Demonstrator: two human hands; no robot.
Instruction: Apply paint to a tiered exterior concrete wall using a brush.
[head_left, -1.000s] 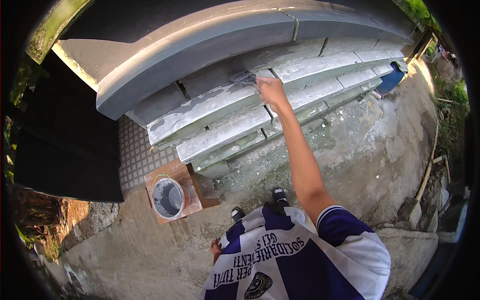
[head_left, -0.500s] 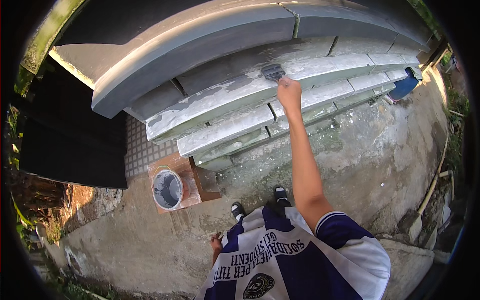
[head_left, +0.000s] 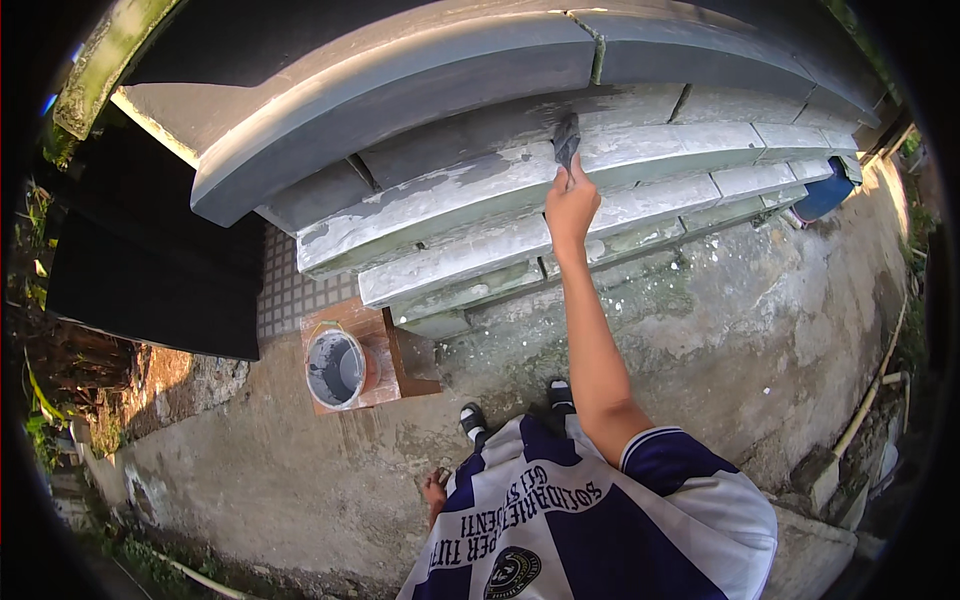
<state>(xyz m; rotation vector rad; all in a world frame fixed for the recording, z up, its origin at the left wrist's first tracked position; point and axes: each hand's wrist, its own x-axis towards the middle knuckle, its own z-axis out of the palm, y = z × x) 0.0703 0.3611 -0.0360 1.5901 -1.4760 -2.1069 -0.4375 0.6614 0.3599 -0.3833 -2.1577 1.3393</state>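
My right hand (head_left: 572,210) is closed around the handle of a paintbrush (head_left: 567,140) with dark grey bristles. The bristles are against the low grey wall behind a ledge, pointing away from me. Below them, the concrete ledge (head_left: 450,190) is pale and whitish, with grey paint in patches toward its left part. My left hand (head_left: 434,490) hangs low by my side, its fingers partly visible and apart, with nothing seen in it. A paint bucket (head_left: 337,370) with grey paint inside stands on a brown wooden stool (head_left: 390,345) to the left.
A lower pale step (head_left: 450,260) runs under the ledge, and a thick grey slab (head_left: 400,100) juts out above. A blue container (head_left: 825,195) sits at the right end. The concrete floor (head_left: 700,340) has white specks. A pipe (head_left: 872,390) lies along the right edge.
My right hand has turned the paintbrush from sideways on the ledge to upright, its bristles now farther up against the wall. My left hand stays low at my side.
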